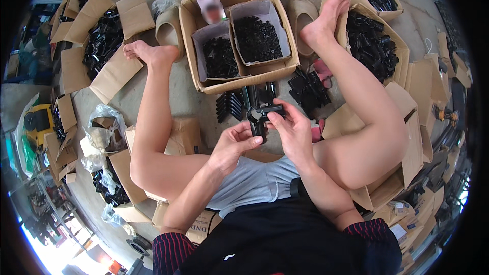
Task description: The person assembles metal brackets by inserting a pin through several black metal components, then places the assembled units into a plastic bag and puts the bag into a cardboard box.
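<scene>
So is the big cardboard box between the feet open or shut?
Open: nothing covers the top of the cardboard box, so you can see two smaller boxes inside, holding small black parts.

this looks like a workshop: a concrete floor (184, 101) crowded with open cardboard cartons (116, 79) full of black parts (104, 42), and smaller boxes (252, 9) of tiny black pieces (259, 40).

Grey floor (186, 101); bright light (43, 249) btm L, prob. daylight; metal rack (31, 179) nr L edge.
</scene>
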Demonstrator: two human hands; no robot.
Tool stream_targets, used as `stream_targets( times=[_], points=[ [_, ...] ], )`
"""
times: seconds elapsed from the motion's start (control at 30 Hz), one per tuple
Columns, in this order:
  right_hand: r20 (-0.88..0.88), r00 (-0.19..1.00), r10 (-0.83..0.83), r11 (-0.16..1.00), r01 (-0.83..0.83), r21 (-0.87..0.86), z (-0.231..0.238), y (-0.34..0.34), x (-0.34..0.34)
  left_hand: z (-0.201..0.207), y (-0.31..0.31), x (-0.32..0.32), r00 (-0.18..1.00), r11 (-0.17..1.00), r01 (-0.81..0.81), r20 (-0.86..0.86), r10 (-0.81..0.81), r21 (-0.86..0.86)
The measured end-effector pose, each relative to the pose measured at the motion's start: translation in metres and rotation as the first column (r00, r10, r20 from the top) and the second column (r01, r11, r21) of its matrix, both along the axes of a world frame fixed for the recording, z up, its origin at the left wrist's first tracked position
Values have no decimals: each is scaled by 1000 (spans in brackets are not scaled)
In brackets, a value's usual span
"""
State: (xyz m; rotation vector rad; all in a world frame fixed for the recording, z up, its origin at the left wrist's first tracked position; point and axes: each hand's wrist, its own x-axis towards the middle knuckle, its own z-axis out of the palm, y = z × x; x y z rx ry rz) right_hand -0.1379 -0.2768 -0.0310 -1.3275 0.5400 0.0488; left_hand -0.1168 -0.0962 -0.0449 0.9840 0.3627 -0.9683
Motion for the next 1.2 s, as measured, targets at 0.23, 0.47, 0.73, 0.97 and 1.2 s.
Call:
stream_targets(
  times=[0.23, 0.47, 0.73, 0.97, 1.2],
  points=[
    [104, 994, -20, 985, 2, 173, 3, 9, 65, 34, 20, 83, 955, 980, 76, 270, -124, 184],
    [55, 986, -160, 985, 163, -55, -15, -26, 145, 52, 112, 140, 762, 586, -325, 573, -303, 742],
    [-136, 741, 658, 426, -515, -744, -35, 28, 229, 65, 145, 137, 780, 302, -469, 550, -299, 830],
    [-584, 423, 692, -575, -166, -801, -65, 55, 289, 68, 144, 134, 788, 419, -464, 580, -209, 781],
    [-666, 369, 648, -575, -336, -746, -54, 65, 324, 72, 157, 134, 842, 454, -404, 517, -154, 794]
  ],
)
